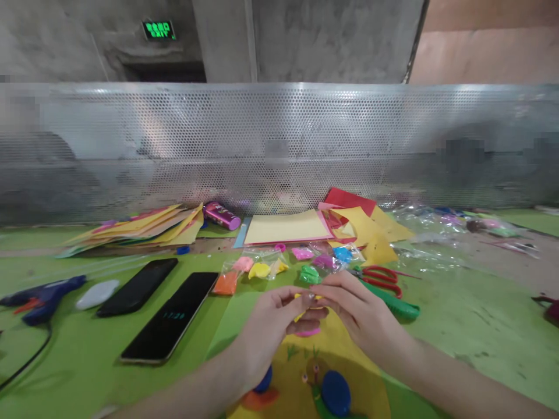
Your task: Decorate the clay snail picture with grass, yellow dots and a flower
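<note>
My left hand (282, 317) and my right hand (356, 305) meet above a yellow sheet (367, 384). Between their fingertips is a small piece of yellow modelling clay (299, 316), mostly hidden by the fingers. Both hands are closed on it in a pinch. A pink patch (308, 333) shows on the sheet just below the fingers. Nearer to me, a snail figure with a blue oval shell (336, 393) and a green body lies on the sheet. My left forearm partly covers another blue round piece (264, 379) above an orange one (261, 398).
Clay packets, among them an orange one (225, 283) and a green one (310, 274), lie beyond my hands. Red-handled scissors (382, 278) and a green cutter (399, 304) sit right. Two phones (172, 317) and a glue gun (51, 295) lie left. A perforated metal panel (244, 134) stands behind.
</note>
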Motion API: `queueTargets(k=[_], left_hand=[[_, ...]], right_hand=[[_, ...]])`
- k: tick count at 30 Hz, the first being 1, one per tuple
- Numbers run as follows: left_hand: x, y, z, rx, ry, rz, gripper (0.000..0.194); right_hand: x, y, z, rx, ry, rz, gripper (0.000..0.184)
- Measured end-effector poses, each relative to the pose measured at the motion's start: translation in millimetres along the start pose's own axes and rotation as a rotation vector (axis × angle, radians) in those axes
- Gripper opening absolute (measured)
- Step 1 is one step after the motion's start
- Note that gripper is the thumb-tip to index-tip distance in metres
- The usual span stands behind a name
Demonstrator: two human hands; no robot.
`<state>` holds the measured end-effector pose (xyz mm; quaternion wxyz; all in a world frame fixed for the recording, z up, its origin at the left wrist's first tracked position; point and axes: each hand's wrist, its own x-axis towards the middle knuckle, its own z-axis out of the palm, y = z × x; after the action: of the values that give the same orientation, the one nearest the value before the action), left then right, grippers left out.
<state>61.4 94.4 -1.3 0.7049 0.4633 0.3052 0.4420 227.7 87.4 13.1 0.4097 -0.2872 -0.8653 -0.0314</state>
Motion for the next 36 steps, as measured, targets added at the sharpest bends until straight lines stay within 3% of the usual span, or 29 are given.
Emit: queueTargets(k=[6, 12, 17, 20, 23, 28, 32, 36], left_hand=[[1, 1, -0.1, 0.023, 0.006, 0.012, 0.015], [-1, 4, 0.0, 0.021, 0.036, -0.024, 0.019], [-3, 5, 1.6, -0.001, -0.002, -0.022, 0.017], [-4, 5, 2.1, -0.004, 0.001, -0.03, 0.015], [-3, 4, 1.9, 0.005, 0.024, -0.042, 0.015], [1, 4, -1.5, -0.013, 0.06, -0.04, 0.019], [3, 1, -4.7, -0.039, 0.081, -0.01, 0.019], [3, -1, -5.4, -0.031, 0.086, -0.025, 0.022]], right_hand=[[0, 4, -2, -0.043, 0.012, -0.087, 0.012], [-2, 5, -2, -0.015, 0.015, -0.019, 0.025], [1, 5, -5, -0.003, 0.066, 0.007, 0.007], [4, 6, -6, 0.02, 0.085, 0.061, 0.008], [6, 6, -7, 0.055, 0.018, 0.123, 0.017], [7, 7, -9, 0.1, -0.015, 0.177, 0.01], [10, 6, -10, 0.134, -0.065, 0.257, 0.024], [11, 6, -10, 0.143, -0.074, 0.293, 0.012]])
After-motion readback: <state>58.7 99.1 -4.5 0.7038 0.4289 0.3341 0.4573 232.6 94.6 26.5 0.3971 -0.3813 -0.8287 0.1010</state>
